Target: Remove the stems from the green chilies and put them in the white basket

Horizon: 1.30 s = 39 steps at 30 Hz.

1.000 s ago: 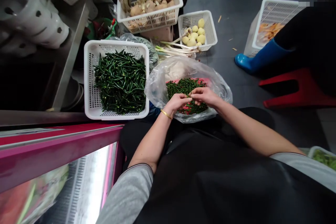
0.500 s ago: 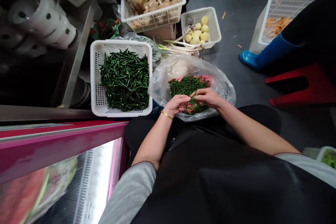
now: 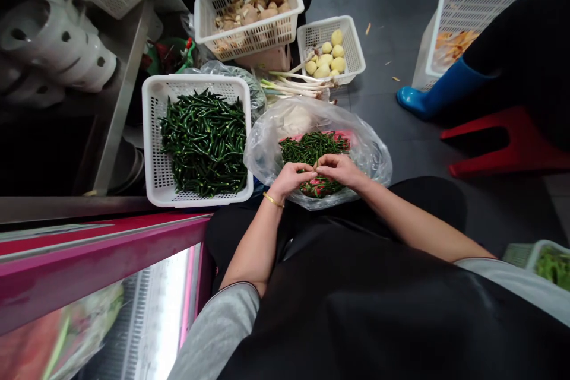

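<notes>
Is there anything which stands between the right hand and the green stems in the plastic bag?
Nothing visible does: the right hand is over the green stems, and the clear plastic bag stands open around them.

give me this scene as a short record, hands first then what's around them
hands: left hand and right hand, fingers nearly meeting; anything between them is too small to tell
bag: clear plastic bag, open, with thin green pieces inside
left: white crate of green chillies
beyond: spring onions; small basket of peeled potatoes
wrist: gold bangle, left
</notes>
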Each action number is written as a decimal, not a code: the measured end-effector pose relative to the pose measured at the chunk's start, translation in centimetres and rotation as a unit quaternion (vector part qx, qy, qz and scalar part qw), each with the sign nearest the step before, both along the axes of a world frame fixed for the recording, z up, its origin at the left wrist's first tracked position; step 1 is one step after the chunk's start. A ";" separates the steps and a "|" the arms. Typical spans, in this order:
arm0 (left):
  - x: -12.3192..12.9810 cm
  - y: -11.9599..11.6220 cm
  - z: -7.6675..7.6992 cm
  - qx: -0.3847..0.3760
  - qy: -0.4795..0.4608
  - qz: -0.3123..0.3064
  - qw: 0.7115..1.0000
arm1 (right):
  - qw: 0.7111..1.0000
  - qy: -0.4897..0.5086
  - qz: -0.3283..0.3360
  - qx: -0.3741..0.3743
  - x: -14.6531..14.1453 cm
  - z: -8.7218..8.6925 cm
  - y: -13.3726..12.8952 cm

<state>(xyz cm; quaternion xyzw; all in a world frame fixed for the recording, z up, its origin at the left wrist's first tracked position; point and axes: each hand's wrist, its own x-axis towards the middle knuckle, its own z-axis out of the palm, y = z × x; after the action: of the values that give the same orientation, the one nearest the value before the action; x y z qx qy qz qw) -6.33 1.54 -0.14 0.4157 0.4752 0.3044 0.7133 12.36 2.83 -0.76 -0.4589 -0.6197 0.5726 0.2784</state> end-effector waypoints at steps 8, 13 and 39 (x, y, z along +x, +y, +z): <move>0.5 -0.6 0.3 -0.118 -0.158 0.035 0.980 | 0.912 -0.153 -0.027 0.379 -0.9 1.8 -2.0; 0.5 -0.8 -0.2 -0.116 -0.021 -0.027 0.993 | 0.920 -0.196 0.027 0.339 0.3 0.2 -2.7; -1.7 3.7 -4.3 0.002 0.209 0.083 0.975 | 0.726 -0.454 0.383 0.348 4.0 -2.7 1.6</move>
<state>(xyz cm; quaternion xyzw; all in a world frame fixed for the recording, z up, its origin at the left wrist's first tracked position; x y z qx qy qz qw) -8.05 5.26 -4.48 0.4307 0.6456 0.2700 0.5699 16.39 4.46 -3.45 -0.2587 -0.9508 0.0987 -0.1388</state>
